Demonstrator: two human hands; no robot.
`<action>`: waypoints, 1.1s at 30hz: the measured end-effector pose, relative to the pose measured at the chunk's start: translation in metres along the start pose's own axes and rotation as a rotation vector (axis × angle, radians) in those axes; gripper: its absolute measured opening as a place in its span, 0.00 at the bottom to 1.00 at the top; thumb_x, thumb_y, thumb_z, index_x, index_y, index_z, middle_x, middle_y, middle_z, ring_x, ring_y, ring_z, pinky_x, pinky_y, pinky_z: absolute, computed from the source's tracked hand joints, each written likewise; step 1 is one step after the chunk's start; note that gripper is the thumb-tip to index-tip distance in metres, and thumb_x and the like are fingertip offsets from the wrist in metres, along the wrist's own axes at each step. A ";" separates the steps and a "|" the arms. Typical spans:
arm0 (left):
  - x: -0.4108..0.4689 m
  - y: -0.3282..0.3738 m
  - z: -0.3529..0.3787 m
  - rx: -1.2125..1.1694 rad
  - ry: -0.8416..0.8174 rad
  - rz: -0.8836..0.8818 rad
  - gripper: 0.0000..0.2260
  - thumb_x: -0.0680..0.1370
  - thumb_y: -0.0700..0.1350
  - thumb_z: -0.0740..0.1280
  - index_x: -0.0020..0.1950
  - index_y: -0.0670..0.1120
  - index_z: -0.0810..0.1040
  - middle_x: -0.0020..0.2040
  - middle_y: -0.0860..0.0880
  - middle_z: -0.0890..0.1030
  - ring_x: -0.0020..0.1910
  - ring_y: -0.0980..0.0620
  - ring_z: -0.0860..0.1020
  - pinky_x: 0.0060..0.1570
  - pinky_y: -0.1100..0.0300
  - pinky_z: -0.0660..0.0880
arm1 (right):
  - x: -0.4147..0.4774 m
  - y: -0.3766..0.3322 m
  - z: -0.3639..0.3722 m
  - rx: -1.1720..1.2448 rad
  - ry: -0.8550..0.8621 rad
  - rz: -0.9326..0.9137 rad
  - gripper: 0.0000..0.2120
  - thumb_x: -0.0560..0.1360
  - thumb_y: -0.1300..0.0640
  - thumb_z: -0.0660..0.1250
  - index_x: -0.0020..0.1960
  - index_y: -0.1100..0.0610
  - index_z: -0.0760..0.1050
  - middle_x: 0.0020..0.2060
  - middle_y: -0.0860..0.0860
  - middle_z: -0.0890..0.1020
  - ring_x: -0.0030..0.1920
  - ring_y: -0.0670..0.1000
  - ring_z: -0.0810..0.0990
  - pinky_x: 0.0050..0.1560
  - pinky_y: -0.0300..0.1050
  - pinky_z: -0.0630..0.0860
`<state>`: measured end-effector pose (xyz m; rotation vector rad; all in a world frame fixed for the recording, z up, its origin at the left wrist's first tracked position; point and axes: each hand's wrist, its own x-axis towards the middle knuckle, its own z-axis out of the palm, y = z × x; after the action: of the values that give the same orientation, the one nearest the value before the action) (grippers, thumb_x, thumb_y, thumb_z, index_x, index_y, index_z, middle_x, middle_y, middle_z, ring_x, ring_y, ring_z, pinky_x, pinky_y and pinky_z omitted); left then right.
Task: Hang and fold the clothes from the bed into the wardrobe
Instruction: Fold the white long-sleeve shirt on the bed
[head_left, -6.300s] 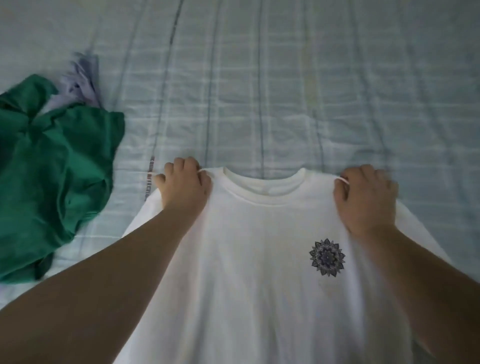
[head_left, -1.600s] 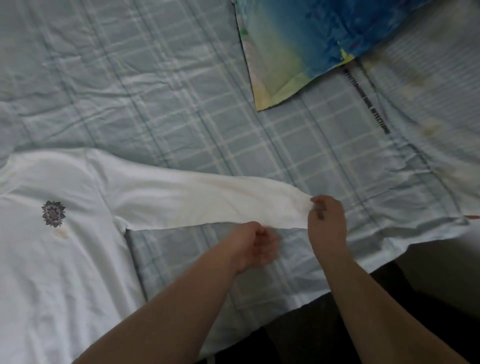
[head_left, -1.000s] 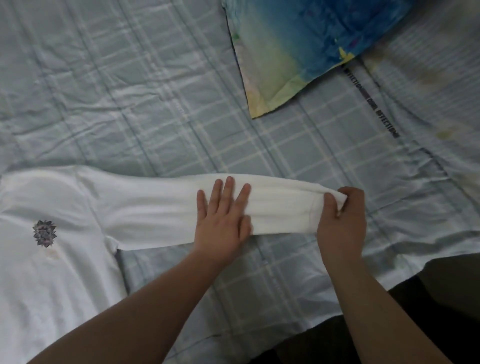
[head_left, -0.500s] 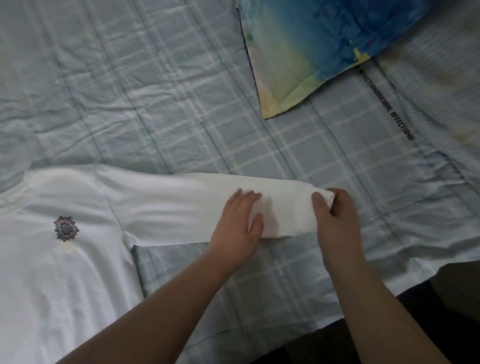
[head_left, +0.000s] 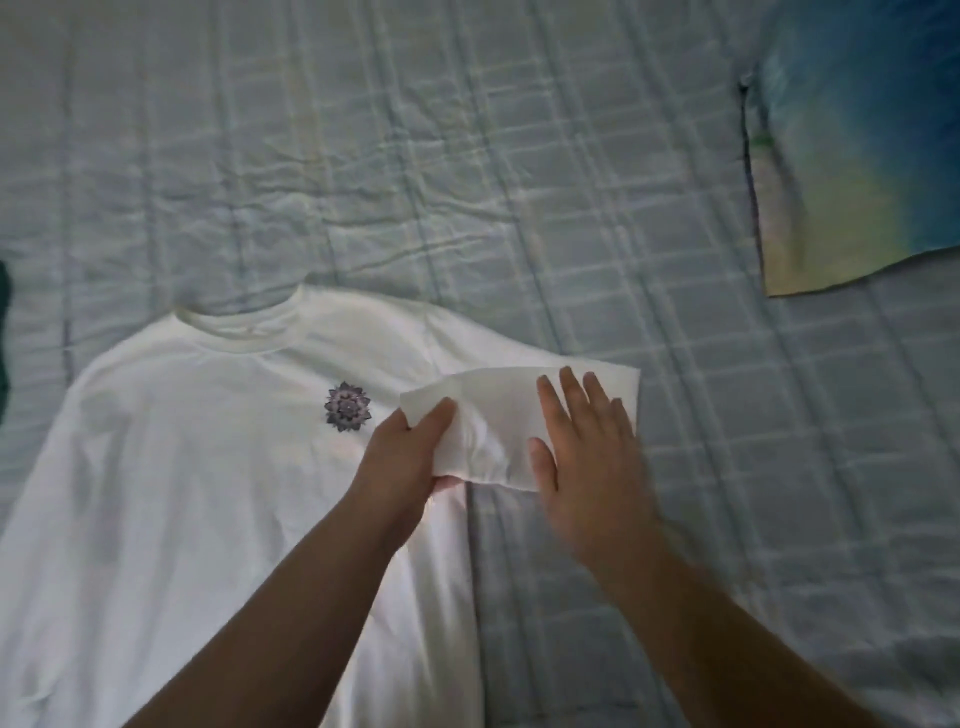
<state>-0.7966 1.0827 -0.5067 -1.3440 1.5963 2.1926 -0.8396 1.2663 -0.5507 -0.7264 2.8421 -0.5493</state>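
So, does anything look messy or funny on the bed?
Nothing really. The white shirt lies flat, its sleeve folded back over itself, with the left hand holding its end and the right hand flat on it. Only the sheet is wrinkled.

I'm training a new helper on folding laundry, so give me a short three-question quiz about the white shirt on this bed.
1. True or false: the right hand lies flat, fingers straight, on the folded sleeve.
2. Choose one: the left hand grips A) the collar, B) the sleeve's end, C) the pillow.
3. Fill in: the small flower print is on the ____ shirt.

Key: 1 true; 2 B; 3 white.
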 end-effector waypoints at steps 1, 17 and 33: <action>0.007 0.005 -0.026 0.006 0.024 0.002 0.06 0.80 0.46 0.67 0.56 0.51 0.82 0.52 0.49 0.86 0.51 0.48 0.84 0.49 0.45 0.81 | 0.007 -0.013 0.014 -0.054 -0.039 -0.006 0.28 0.82 0.47 0.52 0.79 0.55 0.58 0.78 0.55 0.60 0.79 0.57 0.55 0.75 0.61 0.56; 0.099 0.041 -0.359 -0.130 0.180 -0.093 0.07 0.81 0.44 0.67 0.58 0.47 0.79 0.53 0.47 0.84 0.51 0.47 0.82 0.40 0.51 0.81 | 0.086 -0.187 0.142 -0.359 -0.179 -0.003 0.29 0.80 0.46 0.50 0.79 0.53 0.57 0.79 0.55 0.59 0.78 0.57 0.56 0.75 0.64 0.52; 0.111 0.028 -0.405 0.702 0.453 0.174 0.13 0.79 0.50 0.68 0.55 0.42 0.72 0.42 0.47 0.77 0.40 0.44 0.78 0.39 0.54 0.73 | 0.081 -0.184 0.148 -0.367 -0.123 0.118 0.30 0.80 0.43 0.47 0.80 0.51 0.53 0.79 0.54 0.56 0.79 0.57 0.54 0.76 0.66 0.48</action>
<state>-0.6434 0.6989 -0.5858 -1.5408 2.3958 1.1936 -0.7951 1.0307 -0.6204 -0.6126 2.8737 0.0369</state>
